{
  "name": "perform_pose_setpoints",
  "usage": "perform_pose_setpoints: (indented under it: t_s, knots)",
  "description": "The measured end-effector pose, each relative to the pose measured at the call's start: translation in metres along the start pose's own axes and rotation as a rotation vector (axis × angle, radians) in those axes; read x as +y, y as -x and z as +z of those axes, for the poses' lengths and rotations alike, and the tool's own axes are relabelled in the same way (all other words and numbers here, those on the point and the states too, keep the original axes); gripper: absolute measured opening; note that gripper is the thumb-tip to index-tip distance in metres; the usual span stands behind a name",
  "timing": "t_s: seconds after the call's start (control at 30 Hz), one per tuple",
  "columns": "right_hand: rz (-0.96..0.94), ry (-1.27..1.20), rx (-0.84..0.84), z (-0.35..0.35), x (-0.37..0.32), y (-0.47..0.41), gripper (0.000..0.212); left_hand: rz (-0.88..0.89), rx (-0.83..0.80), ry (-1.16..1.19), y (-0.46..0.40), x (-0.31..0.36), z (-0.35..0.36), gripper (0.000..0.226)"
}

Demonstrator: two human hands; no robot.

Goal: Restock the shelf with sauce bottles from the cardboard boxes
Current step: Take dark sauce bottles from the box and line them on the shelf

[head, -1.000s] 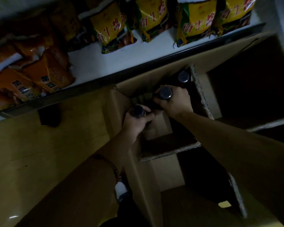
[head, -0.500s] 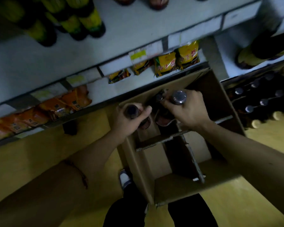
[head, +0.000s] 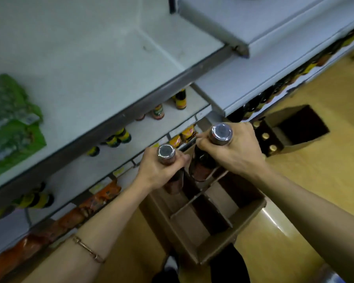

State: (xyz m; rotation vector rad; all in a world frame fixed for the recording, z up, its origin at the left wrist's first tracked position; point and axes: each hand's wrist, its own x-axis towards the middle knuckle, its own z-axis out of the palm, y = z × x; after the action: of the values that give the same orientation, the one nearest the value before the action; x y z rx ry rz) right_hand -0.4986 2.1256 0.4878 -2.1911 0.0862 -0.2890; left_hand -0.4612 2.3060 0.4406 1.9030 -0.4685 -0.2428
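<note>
Along the left runs a grey metal shelf (head: 90, 64) of several tiers above a yellow wooden floor (head: 325, 180); its upper tier carries only a green packet (head: 10, 123) at the far left, while lower tiers hold small yellow-labelled bottles (head: 119, 135) and orange pouches (head: 102, 197). No writing on any label or on the price strips can be read. Further right, the left hand (head: 155, 170) grips a dark sauce bottle (head: 166, 155) by the neck, foil cap up, and the right hand (head: 233, 152) is clamped on a second sauce bottle (head: 221, 133) in the same way; both bottles hang over the open cardboard box (head: 229, 242) with its dividers, on the floor at the person's feet. At far right a second box (head: 290, 129) shows gold caps. Half a second earlier the bottles were low in the box; now both are raised clear of it, and the view has lifted to the bare upper tier.
</note>
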Motion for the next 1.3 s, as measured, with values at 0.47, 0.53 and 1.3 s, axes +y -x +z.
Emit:
perform_pose_setpoints:
  t_s: [0.47, 0.53, 1.3]
  knots:
    - [-0.069, -0.001, 0.512, -0.154, -0.222, 0.066, 0.028, 0.371, -0.275, 0.083, 0.01, 0.252, -0.072, 0.013]
    - [-0.06, -0.047, 0.552, -0.173, -0.248, 0.077, 0.021, 0.388, -0.365, 0.121, 0.014, 0.282, -0.073, 0.014]
    - [-0.005, 0.072, 0.729, -0.382, -0.289, 0.19, 0.019, 0.466, -0.745, 0.274, 0.069, 0.462, 0.082, 0.036]
